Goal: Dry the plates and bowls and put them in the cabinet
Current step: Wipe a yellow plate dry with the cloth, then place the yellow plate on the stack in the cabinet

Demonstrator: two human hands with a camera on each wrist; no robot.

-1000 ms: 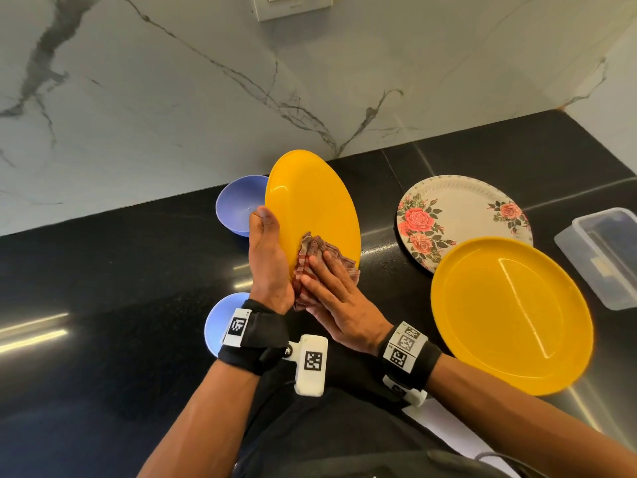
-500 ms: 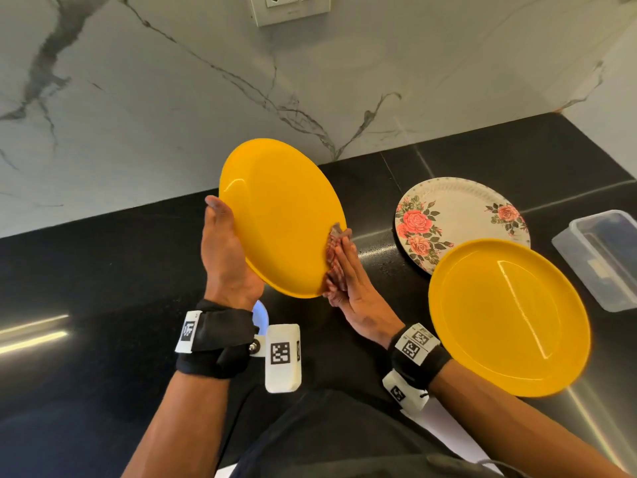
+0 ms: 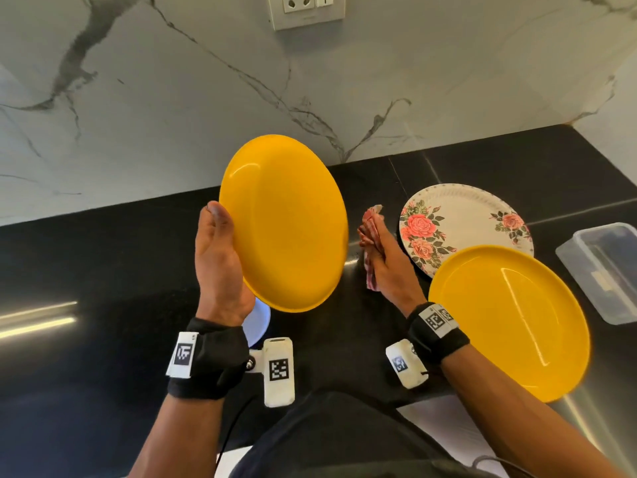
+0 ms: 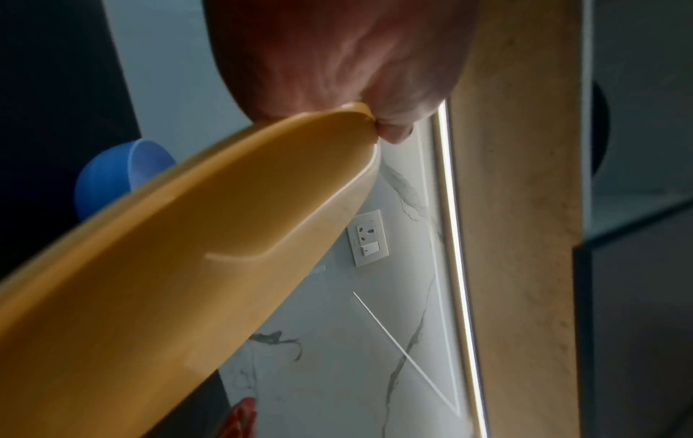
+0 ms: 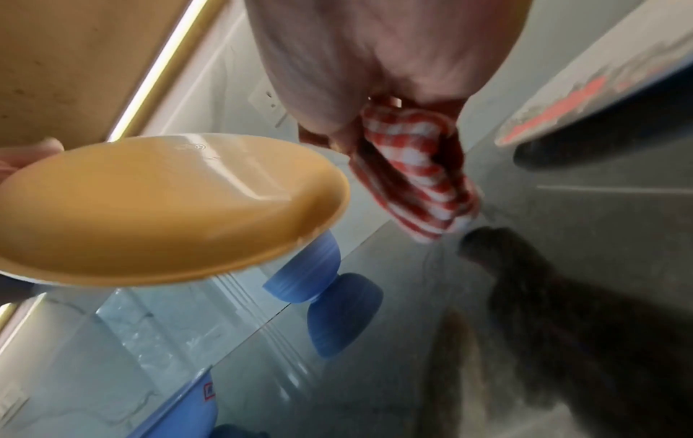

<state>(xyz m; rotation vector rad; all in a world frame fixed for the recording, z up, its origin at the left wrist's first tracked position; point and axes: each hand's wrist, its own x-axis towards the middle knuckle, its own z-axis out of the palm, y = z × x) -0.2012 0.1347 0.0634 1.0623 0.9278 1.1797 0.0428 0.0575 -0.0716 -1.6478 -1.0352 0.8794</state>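
Observation:
My left hand (image 3: 220, 257) grips the left rim of a yellow plate (image 3: 286, 225), tilted up above the black counter with its underside facing me. In the left wrist view the fingers curl over the plate's edge (image 4: 360, 112). To the plate's right, my right hand (image 3: 386, 267) holds a bunched red-and-white checked cloth (image 3: 370, 232) (image 5: 416, 177), apart from the plate. A second yellow plate (image 3: 510, 319) lies on the counter at the right, overlapping a white rose-patterned plate (image 3: 462, 219). A blue bowl (image 5: 307, 275) stands behind the held plate; another blue bowl (image 3: 256, 322) peeks out below my left wrist.
A clear plastic container (image 3: 603, 267) sits at the far right of the counter (image 3: 103, 270). The marble wall (image 3: 172, 98) with a socket plate (image 3: 306, 8) rises behind. A lit wooden cabinet underside (image 4: 517, 207) shows in the wrist views.
The left hand turned the yellow plate so its underside faces me and raised it. The right hand with the cloth came off the plate and moved right.

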